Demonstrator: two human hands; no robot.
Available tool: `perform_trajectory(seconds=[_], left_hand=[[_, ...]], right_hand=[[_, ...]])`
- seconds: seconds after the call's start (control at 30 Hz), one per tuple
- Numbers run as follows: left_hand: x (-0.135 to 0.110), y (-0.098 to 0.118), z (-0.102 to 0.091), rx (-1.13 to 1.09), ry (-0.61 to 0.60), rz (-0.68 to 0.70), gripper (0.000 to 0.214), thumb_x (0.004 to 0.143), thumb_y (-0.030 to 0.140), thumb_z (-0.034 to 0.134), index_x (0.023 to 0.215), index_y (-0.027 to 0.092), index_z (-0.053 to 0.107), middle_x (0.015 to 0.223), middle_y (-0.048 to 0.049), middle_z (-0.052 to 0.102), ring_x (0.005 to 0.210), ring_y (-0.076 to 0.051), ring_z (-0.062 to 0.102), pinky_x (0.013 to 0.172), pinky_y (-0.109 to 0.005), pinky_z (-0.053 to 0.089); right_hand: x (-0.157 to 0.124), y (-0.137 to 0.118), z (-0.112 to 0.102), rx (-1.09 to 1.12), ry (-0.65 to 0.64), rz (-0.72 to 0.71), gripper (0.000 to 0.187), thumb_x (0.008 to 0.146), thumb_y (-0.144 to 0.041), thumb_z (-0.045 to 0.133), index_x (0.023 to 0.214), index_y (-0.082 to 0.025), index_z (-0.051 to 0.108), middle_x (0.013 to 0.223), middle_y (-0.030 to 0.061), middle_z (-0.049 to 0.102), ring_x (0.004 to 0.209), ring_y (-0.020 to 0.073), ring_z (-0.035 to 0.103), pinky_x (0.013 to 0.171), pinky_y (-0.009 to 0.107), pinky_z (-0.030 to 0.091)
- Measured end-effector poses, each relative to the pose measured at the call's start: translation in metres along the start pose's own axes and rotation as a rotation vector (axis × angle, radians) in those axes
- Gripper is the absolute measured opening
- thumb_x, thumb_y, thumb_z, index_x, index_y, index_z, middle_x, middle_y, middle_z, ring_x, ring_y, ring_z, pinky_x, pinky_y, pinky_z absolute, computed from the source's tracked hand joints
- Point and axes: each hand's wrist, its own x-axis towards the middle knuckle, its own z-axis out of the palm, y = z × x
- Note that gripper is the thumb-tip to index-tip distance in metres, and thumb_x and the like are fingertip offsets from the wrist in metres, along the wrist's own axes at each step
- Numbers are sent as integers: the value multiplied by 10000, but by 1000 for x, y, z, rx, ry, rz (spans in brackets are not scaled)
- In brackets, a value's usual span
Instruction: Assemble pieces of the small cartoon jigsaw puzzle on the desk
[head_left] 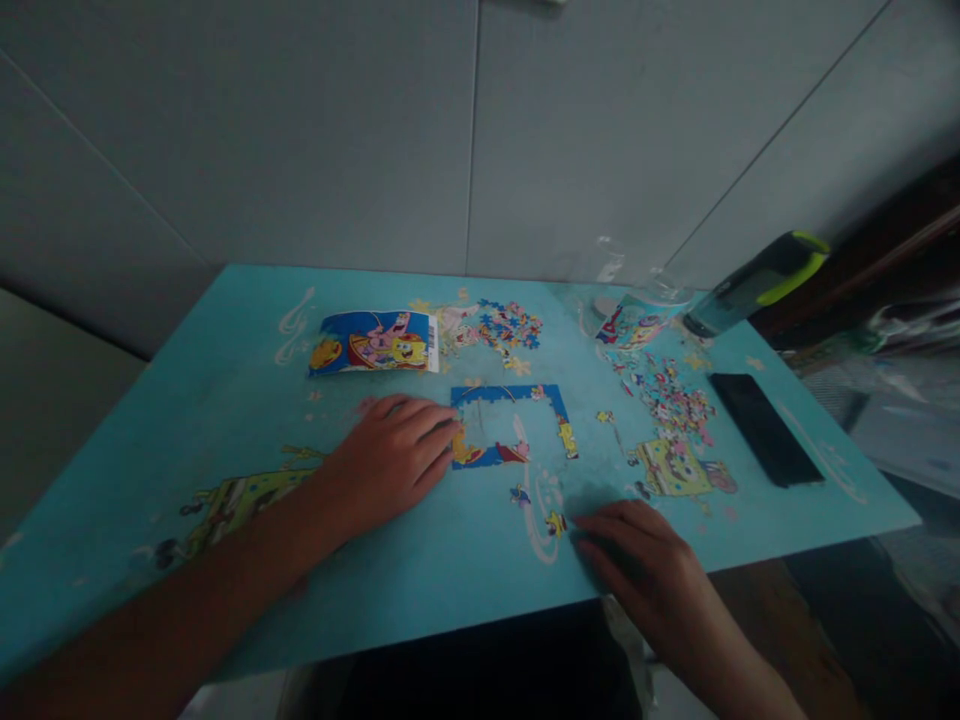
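Note:
A partly joined jigsaw puzzle border (506,393) lies on the light blue table, with a gap along its lower right. My left hand (397,450) rests flat at the border's left side, fingertips at its edge and nothing in its grip. Just right of a loose yellow puzzle piece (555,524) is my right hand (637,545), low over the table near the front edge. Its thumb and fingers are slightly apart, with nothing visible between them. A loose blue puzzle piece (519,495) lies below the border, and another small yellow piece (604,416) is to its right.
Behind the border are a blue printed puzzle packet (375,341) and a pile of puzzle pieces (510,326). To the right lie another pile of pieces (671,400), a black phone (765,430), a clear plastic container (641,315) and a dark bottle (750,285). A grey wall (337,140) backs the table.

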Motion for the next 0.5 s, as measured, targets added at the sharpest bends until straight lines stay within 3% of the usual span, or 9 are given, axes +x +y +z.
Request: perform_trajectory(seconds=[0.17,0.5], left_hand=[[-1,-1,0,-5,-14,-6,272,1023,257,526,1230,165,677,1266,-100,681,1140,-280,622,985,-494,437],[-2,-1,-1,4,-24,3,282,1020,257,524,1248,161,661,1285,-100,666,1156,-285,609,1008,-501,433]], right_hand=[[8,-4,1,-18,6,7,206,992,-296,617,1159,-284,737,1046,76,703,972,253,664,902,467,549],[23,-11,2,26,-22,-8,173,976,-298,656,1126,-282,741,1015,63,706,933,242,657,846,435,521]])
